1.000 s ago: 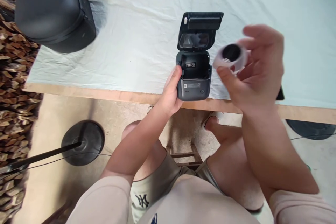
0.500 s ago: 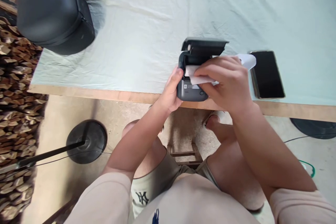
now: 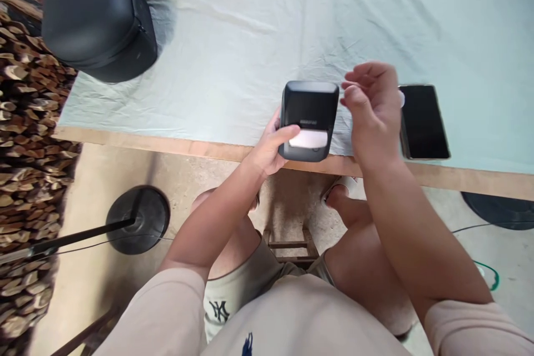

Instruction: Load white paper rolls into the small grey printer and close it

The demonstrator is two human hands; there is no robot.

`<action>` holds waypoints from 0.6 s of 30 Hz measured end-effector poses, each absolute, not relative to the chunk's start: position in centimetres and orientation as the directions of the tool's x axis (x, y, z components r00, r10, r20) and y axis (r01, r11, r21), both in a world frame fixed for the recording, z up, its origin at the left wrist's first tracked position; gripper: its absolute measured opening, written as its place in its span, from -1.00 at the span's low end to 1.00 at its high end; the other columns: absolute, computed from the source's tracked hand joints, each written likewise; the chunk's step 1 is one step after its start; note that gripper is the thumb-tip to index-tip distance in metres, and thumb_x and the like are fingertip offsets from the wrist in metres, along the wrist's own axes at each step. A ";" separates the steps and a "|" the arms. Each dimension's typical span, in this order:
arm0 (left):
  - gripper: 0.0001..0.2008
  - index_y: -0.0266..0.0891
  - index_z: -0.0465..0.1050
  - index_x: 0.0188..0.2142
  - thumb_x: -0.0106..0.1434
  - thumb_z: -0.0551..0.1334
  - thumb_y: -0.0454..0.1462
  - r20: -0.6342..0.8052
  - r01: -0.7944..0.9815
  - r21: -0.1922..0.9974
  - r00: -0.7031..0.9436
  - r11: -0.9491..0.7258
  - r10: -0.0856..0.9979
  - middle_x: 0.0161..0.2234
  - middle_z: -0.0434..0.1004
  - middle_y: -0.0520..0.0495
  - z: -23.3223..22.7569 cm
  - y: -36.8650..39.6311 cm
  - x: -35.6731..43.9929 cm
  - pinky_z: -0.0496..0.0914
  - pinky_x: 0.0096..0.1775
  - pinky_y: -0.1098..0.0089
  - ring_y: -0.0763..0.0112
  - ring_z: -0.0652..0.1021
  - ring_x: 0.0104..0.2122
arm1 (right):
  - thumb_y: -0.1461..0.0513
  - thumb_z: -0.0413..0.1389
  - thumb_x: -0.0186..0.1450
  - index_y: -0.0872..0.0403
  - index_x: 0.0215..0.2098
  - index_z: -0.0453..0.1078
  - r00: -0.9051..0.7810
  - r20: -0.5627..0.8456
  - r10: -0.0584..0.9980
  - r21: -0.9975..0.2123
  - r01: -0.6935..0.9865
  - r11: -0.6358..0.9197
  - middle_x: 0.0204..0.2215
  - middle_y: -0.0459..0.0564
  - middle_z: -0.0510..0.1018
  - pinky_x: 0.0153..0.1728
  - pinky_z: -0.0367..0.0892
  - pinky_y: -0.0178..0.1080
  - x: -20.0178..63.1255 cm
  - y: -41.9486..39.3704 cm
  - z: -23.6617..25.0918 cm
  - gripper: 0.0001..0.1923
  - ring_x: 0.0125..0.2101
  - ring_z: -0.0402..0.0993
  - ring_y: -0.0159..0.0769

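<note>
A small dark label printer (image 3: 311, 103) rests in my left hand (image 3: 273, 144) above the table's front edge, its lid closed. White paper (image 3: 311, 138) sticks out below the lid, and my left thumb presses on the paper's left end. To the right of the printer, apart from it, is my right hand (image 3: 373, 108) in the air with its fingers loosely bent and apart, nothing visible in them. Behind that hand lies a phone (image 3: 425, 122) with a dark screen. A small white piece (image 3: 401, 99) shows between the hand and the phone, mostly hidden.
A black zippered case (image 3: 100, 22) stands at the table's left end. Pale cloth (image 3: 233, 55) covers the table with a wooden front edge (image 3: 187, 147). Below are a round black stand base (image 3: 137, 219), a cable, and a wooden stool (image 3: 292, 245). Stacked firewood (image 3: 29, 178) lines the left.
The printer's lid has swung shut, with the paper now coming out beneath it. My right hand has let go of the paper and moved slightly right. My left thumb has shifted onto the paper.
</note>
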State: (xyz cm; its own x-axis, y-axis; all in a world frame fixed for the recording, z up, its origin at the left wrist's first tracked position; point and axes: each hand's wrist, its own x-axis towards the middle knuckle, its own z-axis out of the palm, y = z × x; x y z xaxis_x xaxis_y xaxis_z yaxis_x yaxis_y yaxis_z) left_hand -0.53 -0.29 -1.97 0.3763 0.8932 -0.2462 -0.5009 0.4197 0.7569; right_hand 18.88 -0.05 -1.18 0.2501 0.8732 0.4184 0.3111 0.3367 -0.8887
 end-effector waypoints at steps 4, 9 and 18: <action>-0.37 -0.15 0.67 0.05 0.23 0.59 0.22 -0.255 -0.527 0.726 0.391 0.442 0.884 0.02 0.88 -0.17 -1.6 -0.3 -0.3 0.71 0.30 -0.05 -0.26 0.74 0.38 | -0.34 0.49 0.29 -0.26 0.41 0.31 -0.048 0.028 0.998 -0.999 -0.025 0.026 0.06 -0.01 0.71 -0.17 0.77 -0.04 18.1 -0.8 -1.6 -0.10 -0.06 0.78 -0.06; -0.36 -0.18 0.65 0.21 0.23 0.64 0.02 -0.282 -0.525 0.699 0.422 0.485 0.862 0.12 0.89 -0.20 -1.2 -0.2 -0.5 0.73 0.32 0.02 -0.20 0.76 0.38 | -0.18 0.67 0.11 -0.31 0.50 0.26 -0.117 -0.184 0.976 -0.952 -0.226 -0.207 -0.09 -0.12 0.71 -0.26 0.77 -0.07 17.3 -1.4 -1.0 0.14 -0.19 0.77 -0.08; -0.29 -0.19 0.62 0.42 0.74 0.02 0.22 -0.434 -0.539 0.593 0.411 0.598 0.801 0.24 0.87 -0.15 0.3 0.0 0.4 0.63 0.48 -0.02 -0.09 0.72 0.44 | -0.30 0.51 0.28 -0.28 0.50 0.39 -0.016 0.051 0.999 -0.993 0.104 0.052 0.48 0.04 0.55 0.44 0.64 0.16 19.4 -0.5 -0.7 -0.06 0.46 0.58 0.16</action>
